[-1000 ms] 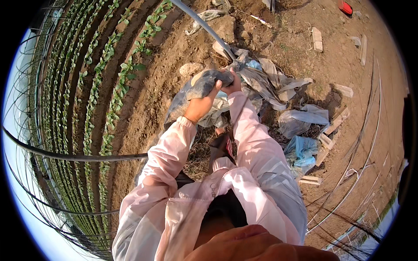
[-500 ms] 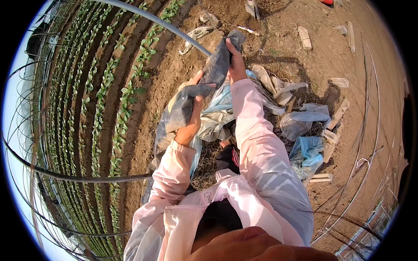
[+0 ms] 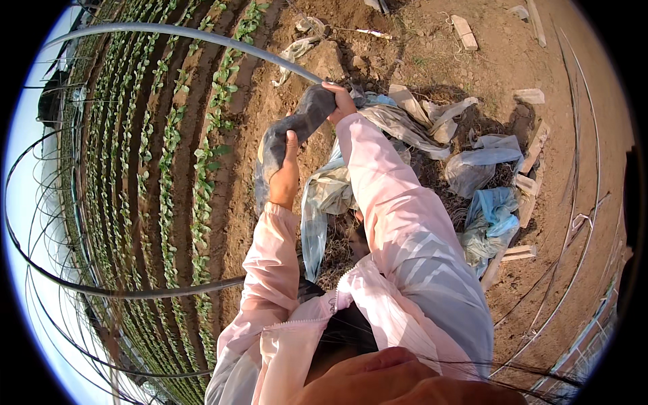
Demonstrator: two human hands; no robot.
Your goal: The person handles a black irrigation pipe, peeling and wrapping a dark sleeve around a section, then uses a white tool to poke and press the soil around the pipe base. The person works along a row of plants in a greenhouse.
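Holds a dark grey plastic sheet (image 3: 304, 120) in the left hand (image 3: 284, 181) and the right hand (image 3: 343, 103), above the brown ground (image 3: 506, 74), near its left edge along the crop rows (image 3: 204, 202). Grips the nearer part of this sheet with the left hand, with the thumb upright on the plastic and with the other fingers mostly hidden behind. Grips the far end of the same sheet with the right hand, closed around it just beside the lower end of a grey pipe (image 3: 196, 32) (cannot tell from this view whether touching the pipe also). Has a narrow part of the sheet hanging down along the left side of the left hand. Has on the ground below, between the pink sleeves (image 3: 381, 175), crumpled pale plastic (image 3: 334, 189), and also some beige film (image 3: 398, 127) to the right of the right hand. Has farther to the right, toward the right edge of the ground, a blue plastic piece (image 3: 493, 212), just beside short wooden pieces (image 3: 520, 252). Has toward the far edge of the ground a wooden block (image 3: 464, 32), lying apart from the plastic.
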